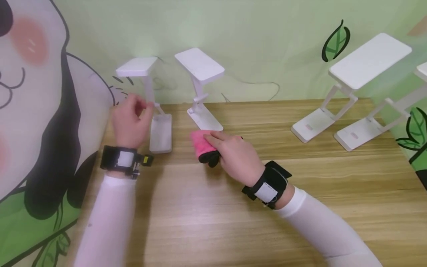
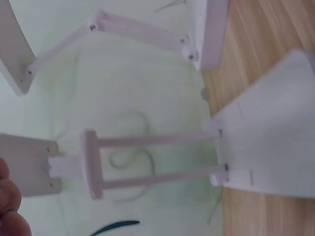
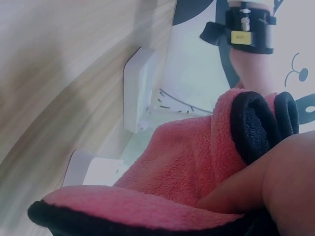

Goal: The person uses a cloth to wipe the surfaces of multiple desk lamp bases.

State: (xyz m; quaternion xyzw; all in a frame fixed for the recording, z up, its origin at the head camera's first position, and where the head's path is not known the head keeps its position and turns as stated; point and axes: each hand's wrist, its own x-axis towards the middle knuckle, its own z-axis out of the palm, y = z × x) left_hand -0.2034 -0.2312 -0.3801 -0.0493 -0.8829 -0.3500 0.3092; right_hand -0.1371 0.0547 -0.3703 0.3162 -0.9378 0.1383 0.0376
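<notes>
A folded pink cloth with black edging (image 1: 202,144) is held by my right hand (image 1: 241,157), just in front of the base of a white desk lamp (image 1: 204,118). In the right wrist view the fingers press into the folds of the pink cloth (image 3: 182,162). My left hand (image 1: 131,120) is raised beside another white desk lamp (image 1: 161,133) at the left, its fingers loosely curled with nothing seen in them. The left wrist view shows fingertips (image 2: 11,209) near that lamp's head (image 2: 27,164); contact cannot be made out.
Two more white desk lamps stand at the right, one with its base (image 1: 313,124) nearer the middle, the other (image 1: 358,133) near the right wall. The wooden table (image 1: 207,222) meets a green wall (image 1: 253,48) behind. A panda mural (image 1: 36,111) covers the left wall.
</notes>
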